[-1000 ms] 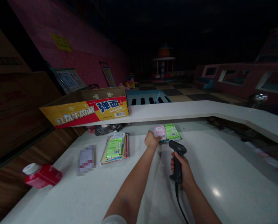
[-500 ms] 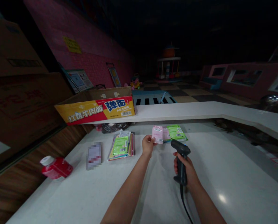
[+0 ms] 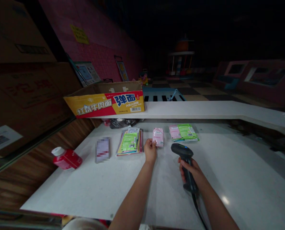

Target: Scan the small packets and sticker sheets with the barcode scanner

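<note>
My left hand (image 3: 151, 151) pinches the lower left edge of a small pink packet (image 3: 158, 136), which faces up with a label near its top. My right hand (image 3: 191, 171) is wrapped round the handle of a black barcode scanner (image 3: 182, 151); a blue light shows on its top, and its head points left toward the packet. A cord runs down from the handle. To the left of the packet lies a stack of flat packets (image 3: 130, 142), a green one on top. Right of it is another pile with a green packet (image 3: 187, 132) and a pink one.
A red bottle with a white cap (image 3: 67, 158) lies at the left beside a blurred purple-grey item (image 3: 102, 149). A yellow and red carton (image 3: 106, 103) rests on the raised white ledge (image 3: 192, 110). Brown boxes (image 3: 32, 89) are stacked at far left.
The pink packet in my left hand has moved left, away from the right pile. The scanner's head has tilted and swung left, and a blue light now shows on it. The view has shifted slightly.
</note>
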